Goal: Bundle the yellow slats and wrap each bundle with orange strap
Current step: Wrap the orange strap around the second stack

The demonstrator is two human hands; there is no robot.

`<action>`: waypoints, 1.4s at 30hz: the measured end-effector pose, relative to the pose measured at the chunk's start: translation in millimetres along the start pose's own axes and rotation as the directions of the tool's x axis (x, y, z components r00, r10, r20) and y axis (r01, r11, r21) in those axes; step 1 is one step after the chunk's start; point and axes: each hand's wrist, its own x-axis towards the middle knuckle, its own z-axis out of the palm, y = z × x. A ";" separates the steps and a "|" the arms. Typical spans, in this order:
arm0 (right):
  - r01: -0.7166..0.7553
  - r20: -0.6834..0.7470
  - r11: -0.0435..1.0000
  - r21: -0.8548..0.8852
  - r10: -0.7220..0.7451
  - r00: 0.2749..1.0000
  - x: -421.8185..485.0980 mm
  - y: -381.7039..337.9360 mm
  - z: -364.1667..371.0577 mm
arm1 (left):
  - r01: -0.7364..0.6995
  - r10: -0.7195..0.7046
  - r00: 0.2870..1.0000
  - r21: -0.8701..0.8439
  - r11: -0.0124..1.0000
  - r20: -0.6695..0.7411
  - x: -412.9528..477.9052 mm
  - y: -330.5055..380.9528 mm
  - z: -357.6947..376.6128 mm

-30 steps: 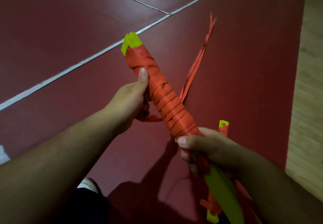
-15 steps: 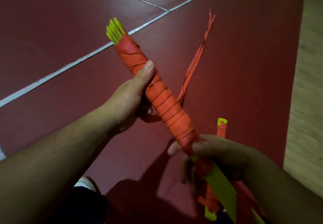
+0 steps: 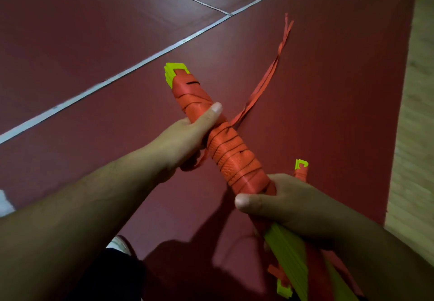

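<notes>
- Dark red floor surface [image 3: 317,103], crossed by pale seam lines [image 3: 131,71] that meet at top centre.
- Light wood-look floor strip [image 3: 415,136] down the right edge.
- Long bundle of yellow-green slats wound in textured orange strap [image 3: 234,157]: held in the air above the red floor, running diagonally from upper left to lower right. The winding covers the upper stretch. Notched slat ends [image 3: 172,71] poke out of the far tip; bare slats [image 3: 291,253] show below the lower hand.
- right grip [image 3: 288,204]: bare hand clenched round the bundle at the lower edge of the winding, thumb across the top.
- left grip [image 3: 185,141]: bare hand grasping the bundle further up, thumb laid flat on the winding. A short strap tail [image 3: 202,159] hangs just below it.
- Loose flat orange strap strips [image 3: 265,84] on the red floor beyond the bundle, running toward upper right.
- Second strap-wrapped slat piece [image 3: 301,168], notched yellow-green end up, just beyond the right grip; mostly hidden.
- Another yellow-green notched end [image 3: 284,290] with orange scraps at the bottom edge; can't tell what it belongs to.
- White shoe tip [image 3: 117,244], bottom centre-left.
</notes>
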 end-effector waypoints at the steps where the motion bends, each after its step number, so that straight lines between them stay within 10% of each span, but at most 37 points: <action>1: 0.022 -0.001 1.000 -0.020 -0.022 1.000 -0.8 -0.1 -1.1 | -0.003 0.003 1.000 -0.030 1.000 0.002 1.0 -1.7 0.5; 4: 0.064 0.029 0.997 0.037 -0.065 0.997 -1.3 3.7 -3.0 | 0.003 0.000 1.000 -0.136 0.991 0.022 1.7 -0.8 3.3; 8: -0.099 0.330 0.834 0.543 -0.104 0.938 0.9 16.9 5.3 | -0.123 0.147 0.984 -0.212 0.969 0.099 -1.1 6.1 6.5; 21: 0.014 0.171 0.823 0.568 -0.135 0.976 -0.4 15.7 -17.2 | -0.473 0.439 0.856 0.073 0.878 0.272 7.1 0.3 -25.8; 26: 0.023 0.105 0.851 0.524 -0.091 0.990 1.8 16.0 -15.6 | -0.398 0.360 0.906 0.160 0.903 0.222 2.4 2.6 -19.4; 38: 0.141 -0.297 0.989 -0.050 -0.149 0.943 24.7 21.0 3.6 | -0.155 0.159 0.987 -0.189 0.970 0.002 -15.0 7.6 17.8; 42: 0.218 -0.222 0.975 -0.032 -0.220 0.950 22.6 20.7 -1.8 | -0.145 0.165 0.986 -0.371 0.917 0.023 -17.7 10.5 17.9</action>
